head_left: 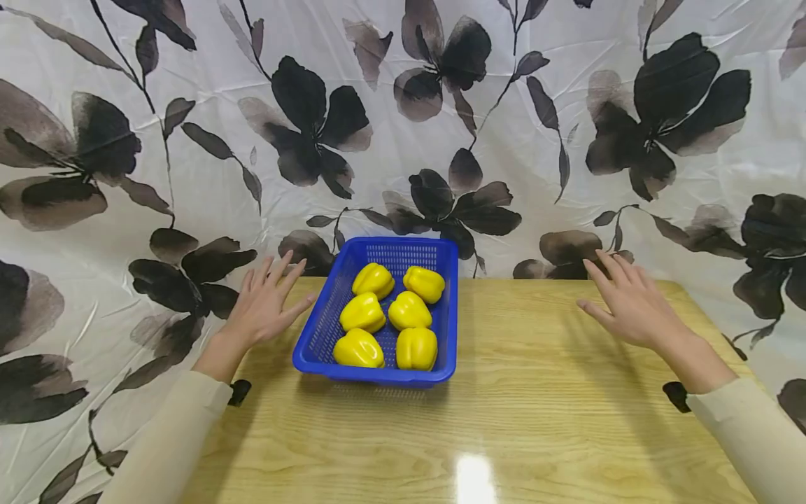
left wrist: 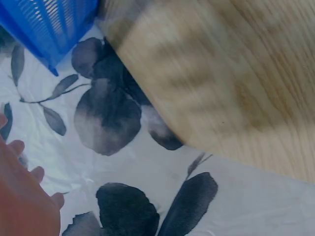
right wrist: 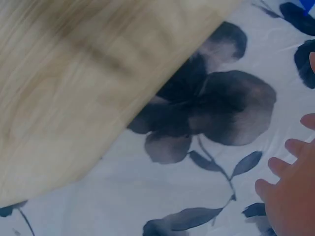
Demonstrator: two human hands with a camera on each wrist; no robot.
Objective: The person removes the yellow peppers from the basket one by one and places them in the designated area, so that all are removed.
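Note:
A blue plastic basket (head_left: 455,308) with perforated walls stands on the wooden table, near its back edge. Several yellow bell peppers (head_left: 362,313) lie inside it in two rough columns. Just left of the basket, my left hand (head_left: 261,304) is held with fingers spread, its thumb pointing toward the basket's side wall; it holds nothing. Far to the right, my right hand (head_left: 632,304) hovers over the table with fingers extended and holds nothing. In the left wrist view, the left hand (left wrist: 29,196) shows at the lower left, and the basket's corner (left wrist: 54,39) at the top left.
The light wooden table (head_left: 535,406) has a rounded back right corner. A white cloth with dark floral print (head_left: 390,140) hangs behind it and along both sides. Each wrist wears a dark strap, seen at the left cuff (head_left: 239,392) and right cuff (head_left: 676,396).

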